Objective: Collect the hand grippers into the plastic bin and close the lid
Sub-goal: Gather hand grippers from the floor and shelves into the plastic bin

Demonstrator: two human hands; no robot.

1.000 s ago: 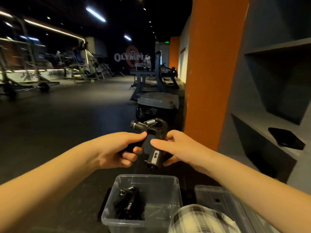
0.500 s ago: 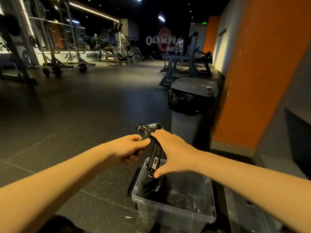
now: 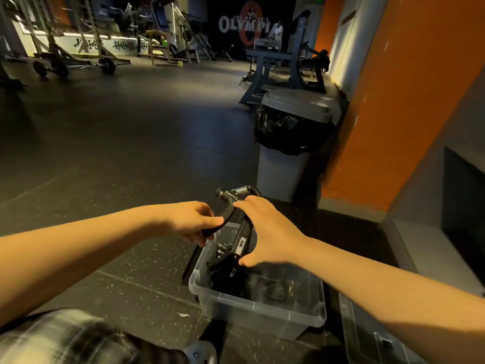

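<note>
A black hand gripper (image 3: pixel 237 203) with a metal spring at its top hangs over the far left corner of the clear plastic bin (image 3: pixel 265 311). My left hand (image 3: pixel 193 222) grips its left handle. My right hand (image 3: pixel 265 232) wraps its right handle, thumb below. Another black hand gripper (image 3: pixel 225 271) lies inside the bin at its left side. The clear lid (image 3: pixel 367 334) lies on the floor to the right of the bin, partly cut off by the frame.
A grey trash can (image 3: pixel 291 143) with a black liner stands beyond the bin, against an orange wall (image 3: pixel 393 101). Grey shelving (image 3: pixel 446 206) lines the right. Gym machines stand far back on the dark floor. A plaid-clad knee (image 3: pixel 70 340) shows at the bottom left.
Both hands have lowered the hand gripper from above the bin down to its far left corner. The view has tilted down and shifted left.
</note>
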